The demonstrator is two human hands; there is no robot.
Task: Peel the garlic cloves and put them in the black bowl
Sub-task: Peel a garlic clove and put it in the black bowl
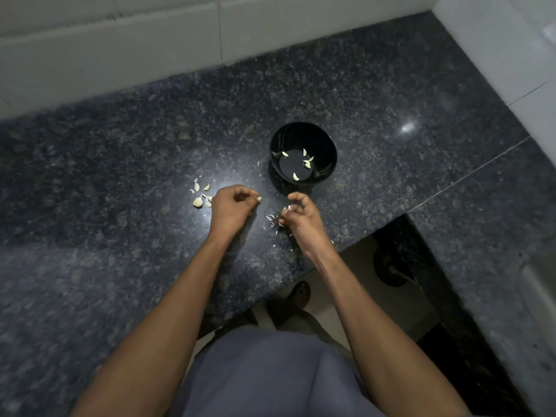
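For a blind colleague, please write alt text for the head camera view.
A person's left hand pinches a garlic clove while the right hand holds a bit of peel, above a dark granite counter. A black bowl beyond holds several peeled cloves; unpeeled cloves lie left.

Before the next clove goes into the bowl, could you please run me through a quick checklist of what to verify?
1. Clove in hand: the left hand pinches a garlic clove at its fingertips. Ok.
2. Clove fully peeled: too small to tell. Cannot tell.
3. Right hand free: its fingers are curled on a bit of skin. Not ok.
4. Black bowl upright and within reach, just beyond the hands: ok.
5. Room in the bowl: only a few peeled cloves lie on its bottom. Ok.
6. Unpeeled cloves left on the counter, beside the left hand: task not finished. Not ok.
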